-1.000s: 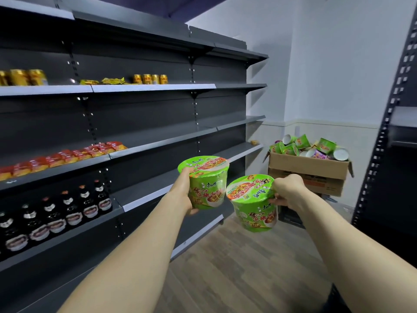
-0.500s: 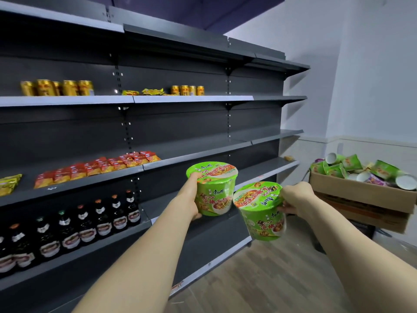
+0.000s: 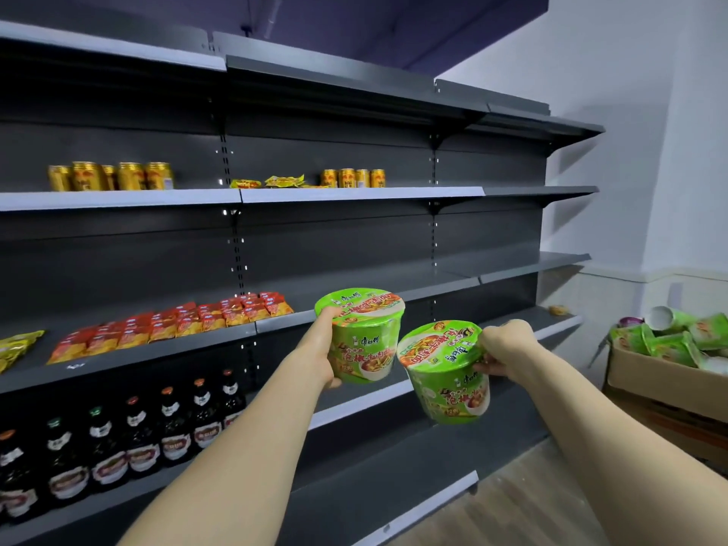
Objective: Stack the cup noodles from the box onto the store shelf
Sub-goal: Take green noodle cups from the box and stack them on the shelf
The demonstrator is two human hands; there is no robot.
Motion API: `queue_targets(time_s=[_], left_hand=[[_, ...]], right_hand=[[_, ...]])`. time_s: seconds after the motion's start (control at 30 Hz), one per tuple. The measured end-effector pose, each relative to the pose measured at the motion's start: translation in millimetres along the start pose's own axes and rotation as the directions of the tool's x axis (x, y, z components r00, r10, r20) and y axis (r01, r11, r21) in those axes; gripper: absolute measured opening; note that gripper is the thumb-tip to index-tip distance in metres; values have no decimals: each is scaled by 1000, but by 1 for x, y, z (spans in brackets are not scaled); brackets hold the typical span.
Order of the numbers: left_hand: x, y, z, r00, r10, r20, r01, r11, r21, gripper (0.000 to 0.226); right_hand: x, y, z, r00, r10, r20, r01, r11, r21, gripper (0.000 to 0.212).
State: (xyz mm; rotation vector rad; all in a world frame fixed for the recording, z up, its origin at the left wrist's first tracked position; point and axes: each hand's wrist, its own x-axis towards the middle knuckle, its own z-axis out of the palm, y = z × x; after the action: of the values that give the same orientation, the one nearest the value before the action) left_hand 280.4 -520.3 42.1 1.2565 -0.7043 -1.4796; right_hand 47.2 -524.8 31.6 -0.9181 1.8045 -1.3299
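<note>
My left hand [image 3: 320, 350] grips a green cup noodle [image 3: 364, 336] upright by its side, in front of the dark store shelf [image 3: 441, 287]. My right hand [image 3: 506, 352] holds a second green cup noodle [image 3: 447, 374] by its rim, tilted and a little lower to the right of the first. Both cups hang in the air in front of the bare right part of the middle shelves. The cardboard box [image 3: 665, 384] with several more green cups stands at the far right edge.
Gold cans [image 3: 110, 176] and yellow packets [image 3: 283, 181] sit on the upper shelf. Red snack packets [image 3: 177, 323] fill the left of the middle shelf; dark bottles [image 3: 130, 435] stand below. A wood floor [image 3: 512, 502] lies at the lower right.
The view has swung left and nearer to the shelf, so the box has slid to the right edge. Both hands keep hold of their cups, held side by side.
</note>
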Motion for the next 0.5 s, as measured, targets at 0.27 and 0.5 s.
queue_targets(time_s=[0.27, 0.5], left_hand=[[76, 18, 43, 998, 17, -67, -22, 998, -67, 33], [131, 35, 63, 992, 24, -126, -34, 996, -80, 36]], right_hand=[[100, -23, 17, 996, -57, 63, 59, 998, -37, 16], [169, -36, 46, 990, -76, 118, 76, 997, 6, 18]])
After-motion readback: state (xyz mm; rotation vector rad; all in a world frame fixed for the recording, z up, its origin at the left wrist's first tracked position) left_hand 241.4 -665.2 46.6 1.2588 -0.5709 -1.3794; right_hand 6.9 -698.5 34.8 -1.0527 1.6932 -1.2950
